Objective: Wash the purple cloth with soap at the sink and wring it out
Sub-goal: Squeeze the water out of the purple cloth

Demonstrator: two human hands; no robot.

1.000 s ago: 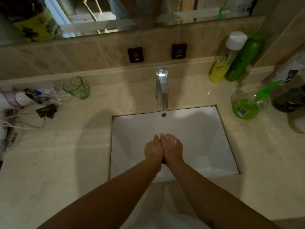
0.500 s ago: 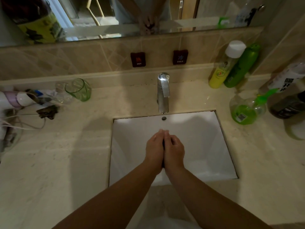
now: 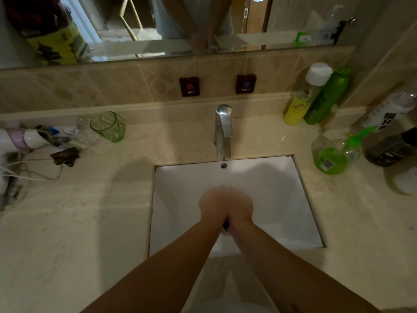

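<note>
Both hands have shifted slightly since a second ago: the fingers, then parted at the tips with wet palms showing, are now pressed flat together and blurred with motion. Only a small dark sliver of the purple cloth [image 3: 225,223] shows, at the heels of the palms, squeezed between the left hand [image 3: 213,205] and the right hand [image 3: 239,206]; its colour is too dim to confirm. Each hand's grip is closed against the other hand with the cloth sandwiched between, fingers extended rather than curled. The hands hover over the middle of the white rectangular sink basin [image 3: 270,188], set into the beige marble desk [image 3: 79,222].

Behind the basin stands the chrome single-lever tap [image 3: 223,132]; I cannot tell whether water runs. On the tiled wall above are 2 dark tags marked HOT [image 3: 189,86] and COLD [image 3: 245,84]. To the right stand a yellow bottle with a white cap [image 3: 304,96], a dark green bottle [image 3: 327,96] touching it, and a round clear soap dispenser with green liquid [image 3: 334,154]. To the left, a green glass tumbler [image 3: 108,126] stands near a white hairdryer [image 3: 18,138].
</note>
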